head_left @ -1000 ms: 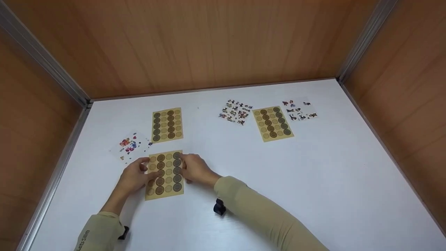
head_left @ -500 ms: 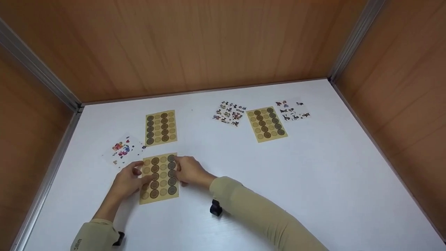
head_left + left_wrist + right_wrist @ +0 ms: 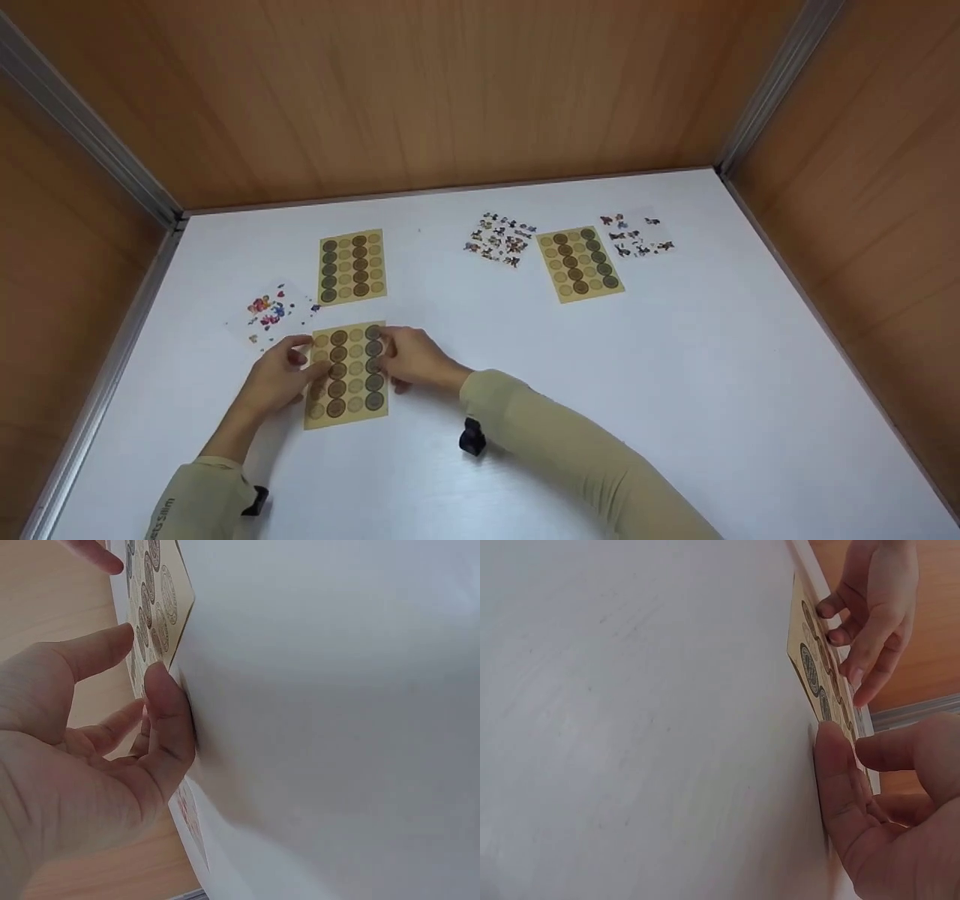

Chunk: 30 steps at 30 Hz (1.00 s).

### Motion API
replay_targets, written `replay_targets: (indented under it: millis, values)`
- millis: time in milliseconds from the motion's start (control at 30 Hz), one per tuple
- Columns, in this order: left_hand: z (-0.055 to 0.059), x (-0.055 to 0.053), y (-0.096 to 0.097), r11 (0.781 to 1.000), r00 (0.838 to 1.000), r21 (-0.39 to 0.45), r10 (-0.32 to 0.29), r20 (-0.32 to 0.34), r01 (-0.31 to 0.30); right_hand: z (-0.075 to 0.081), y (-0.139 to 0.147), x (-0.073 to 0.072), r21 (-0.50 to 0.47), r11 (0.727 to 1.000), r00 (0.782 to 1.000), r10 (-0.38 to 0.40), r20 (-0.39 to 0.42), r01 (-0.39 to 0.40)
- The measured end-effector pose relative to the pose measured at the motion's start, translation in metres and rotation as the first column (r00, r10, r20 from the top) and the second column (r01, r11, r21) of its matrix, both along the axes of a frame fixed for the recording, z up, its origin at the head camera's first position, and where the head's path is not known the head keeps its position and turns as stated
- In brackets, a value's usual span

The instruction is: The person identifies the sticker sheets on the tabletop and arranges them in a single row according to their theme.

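A tan sticker sheet (image 3: 356, 386) with columns of round brown, grey and pale seals lies before me at the left of the table. My left hand (image 3: 277, 379) grips its left edge, thumb laid over the printed face and index finger near the upper left corner. Opposite, my right hand (image 3: 420, 360) holds the right edge, with thumb and index finger on the grey column. In the left wrist view, a curled finger (image 3: 171, 720) sits right at the edge of the sheet. Fingers of both hands show around the sheet in the right wrist view.
Two similar tan sheets lie farther back, one on the left (image 3: 352, 266) and one on the right (image 3: 579, 264). Clear sheets with small colourful stickers lie at left (image 3: 274, 311), back middle (image 3: 499, 238) and back right (image 3: 637, 234). Wooden panels (image 3: 450, 90) enclose the white table (image 3: 675, 390).
The head view shifts slightly. Both hands stay at the same edges of the sticker sheet, which keeps its place on the table.
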<state>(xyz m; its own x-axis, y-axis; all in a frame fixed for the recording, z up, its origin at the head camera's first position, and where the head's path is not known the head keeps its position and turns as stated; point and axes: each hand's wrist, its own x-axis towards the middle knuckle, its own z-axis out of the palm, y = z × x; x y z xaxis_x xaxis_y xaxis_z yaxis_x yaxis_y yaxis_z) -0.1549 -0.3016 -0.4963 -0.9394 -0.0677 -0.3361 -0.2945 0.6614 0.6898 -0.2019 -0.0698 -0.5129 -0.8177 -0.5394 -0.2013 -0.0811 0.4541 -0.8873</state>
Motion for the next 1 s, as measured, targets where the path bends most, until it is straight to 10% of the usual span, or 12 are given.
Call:
replay_targets:
  millis: [200, 500, 667, 1000]
  values:
    - [0.014, -0.013, -0.005, 0.998, 0.998, -0.06, -0.032, -0.048, 0.029, 0.006, 0.002, -0.011, 0.008, 1.0, 0.999, -0.01, 0.053, 0.01]
    - [0.026, -0.053, -0.004, 0.96, 0.955, -0.262, -0.164, -0.246, 0.097, 0.019, 0.013, -0.042, 0.197, 0.98, 0.957, 0.036, -0.289, 0.022]
    - [0.026, -0.078, 0.001, 0.95, 0.97, -0.299, -0.155, -0.186, 0.095, 0.021, 0.018, -0.054, 0.337, 0.935, 0.903, 0.047, -0.427, 0.11]
    - [0.021, -0.109, 0.0, 0.96, 0.993, -0.275, -0.08, -0.086, 0.053, 0.01, 0.014, -0.069, 0.39, 0.914, 0.886, 0.083, -0.456, 0.115]
